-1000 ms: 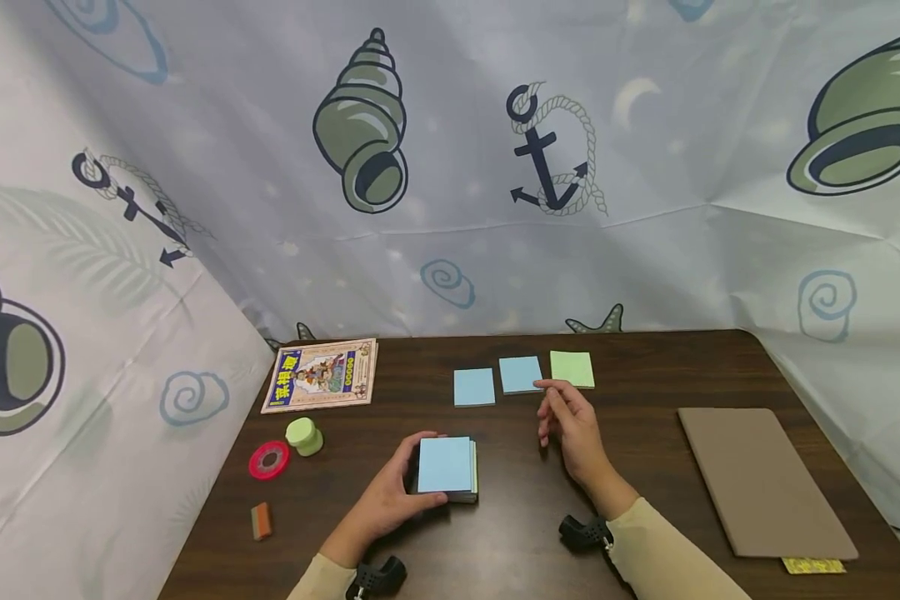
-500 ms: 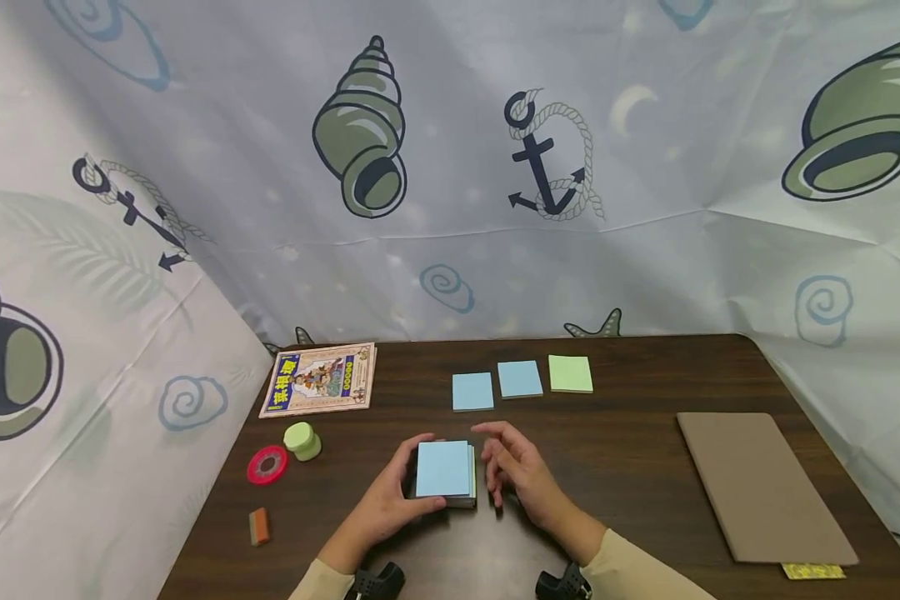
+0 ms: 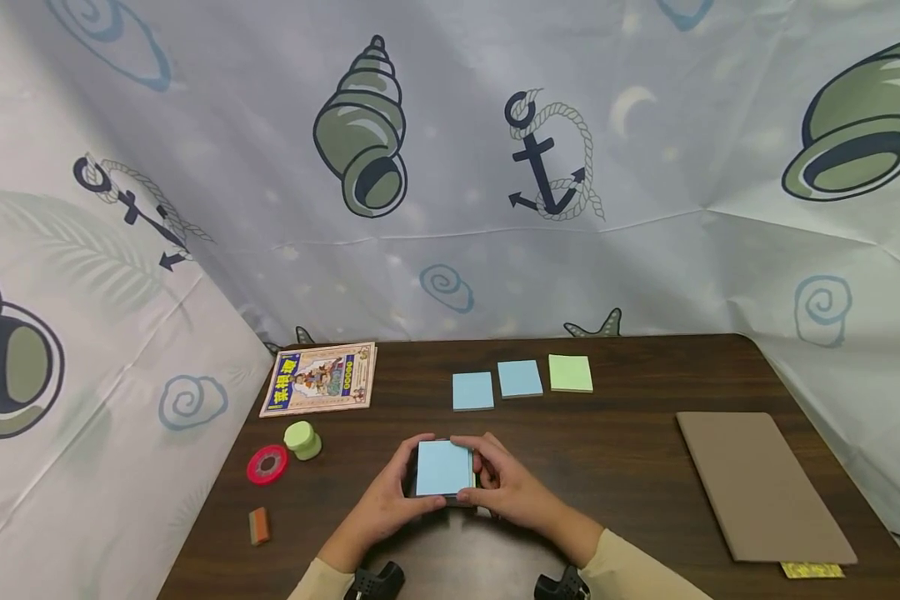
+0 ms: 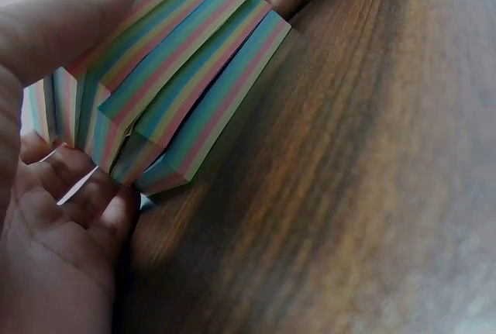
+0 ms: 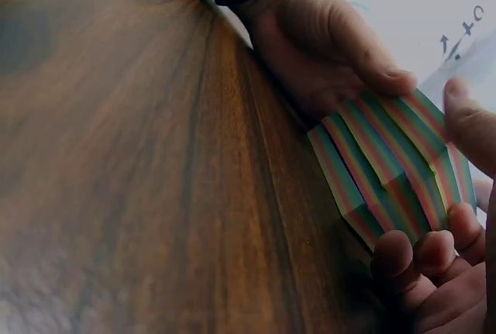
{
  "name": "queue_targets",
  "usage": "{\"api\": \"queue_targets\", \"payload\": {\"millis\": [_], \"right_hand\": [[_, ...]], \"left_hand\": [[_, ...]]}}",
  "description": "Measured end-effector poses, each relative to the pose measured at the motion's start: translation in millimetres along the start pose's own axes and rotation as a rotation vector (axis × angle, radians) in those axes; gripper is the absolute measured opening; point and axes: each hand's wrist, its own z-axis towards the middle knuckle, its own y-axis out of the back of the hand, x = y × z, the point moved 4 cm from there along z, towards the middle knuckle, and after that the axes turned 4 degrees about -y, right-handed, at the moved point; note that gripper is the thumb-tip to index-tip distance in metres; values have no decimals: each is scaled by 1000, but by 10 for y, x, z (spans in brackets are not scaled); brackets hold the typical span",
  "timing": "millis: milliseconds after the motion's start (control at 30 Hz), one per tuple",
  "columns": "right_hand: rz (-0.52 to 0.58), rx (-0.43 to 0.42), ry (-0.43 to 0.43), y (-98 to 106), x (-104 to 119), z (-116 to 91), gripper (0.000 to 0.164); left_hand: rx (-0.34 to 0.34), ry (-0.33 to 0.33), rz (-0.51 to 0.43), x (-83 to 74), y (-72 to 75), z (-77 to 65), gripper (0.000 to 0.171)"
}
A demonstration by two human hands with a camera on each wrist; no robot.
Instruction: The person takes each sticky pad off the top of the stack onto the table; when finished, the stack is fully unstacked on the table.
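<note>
In the head view, a stack of sticky note pads [image 3: 444, 468] with a light blue top sits between my two hands near the middle of the table. My left hand [image 3: 378, 504] grips its left side, thumb at the near edge and fingers at the far edge. The right hand [image 3: 521, 496] holds the right side, thumb near and index finger on the far corner. Both wrist views show the striped edges of several pads [image 4: 186, 63], slightly offset from one another. Fingertips of the right hand [image 5: 434, 253] press against the stack's side.
Beyond the stack lie two blue note pads [image 3: 472, 392] and a green one [image 3: 570, 373]. At the left are a booklet [image 3: 318, 379], a green round container [image 3: 303, 440], a red ring [image 3: 267, 465] and an orange-and-grey block [image 3: 259, 527]. A brown board [image 3: 765, 487] covers a yellow item [image 3: 812, 571] at right.
My right hand has come left and nearer, from the blue pad at the back to the stack, and now grips its right side. The left hand has kept its hold.
</note>
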Motion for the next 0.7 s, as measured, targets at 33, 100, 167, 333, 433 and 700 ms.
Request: {"api": "queue_targets", "payload": {"millis": [33,100,167,333,433,700], "right_hand": [[-23,-6,-1,0,-5,6,73],[-44,-13,-9,-2,-15,15,75],[-49,-19,-16,-1,-27,23,78],[-52,-21,-46,5,-53,14,81],[-29,-11,-65,11,-50,9,80],[110,20,-54,14,-24,6,78]], "left_hand": [[1,-3,-2,-2,1,1,96],[6,-10,-9,-6,0,2,96],[8,-12,-15,-9,-1,4,96],[10,-1,-18,-1,-14,-1,97],[8,7,-2,11,-12,6,98],[-6,16,16,10,-3,2,101]]}}
